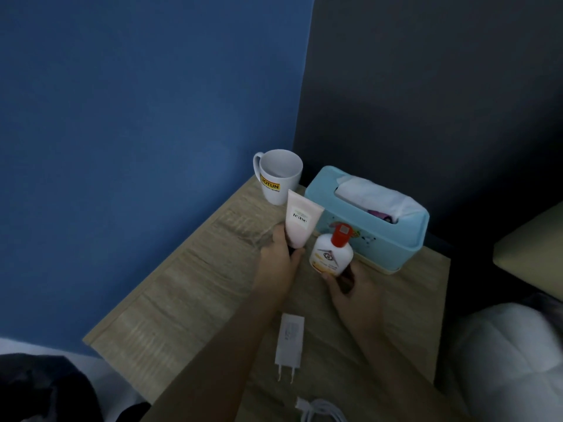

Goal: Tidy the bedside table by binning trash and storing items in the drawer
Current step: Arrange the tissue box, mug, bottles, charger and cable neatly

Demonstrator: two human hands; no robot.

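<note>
My left hand [278, 254] grips the dark cap end of a pale pink tube [301, 222], which points up and away over the wooden bedside table [195, 287]. To its right, my right hand [350, 287] holds a small white bottle with a red cap [332, 254] by its lower part, just in front of the tissue box. Both items sit above the tabletop. A white charger plug [289, 344] lies flat between my forearms, and a coiled white cable [320, 411] lies at the near edge. No drawer or bin is in view.
A white mug [278, 175] with a yellow logo stands at the table's back corner by the blue wall. A light blue tissue box [368, 220] sits at the back right. Bedding [511, 354] lies to the right, dark fabric [45, 388] at lower left.
</note>
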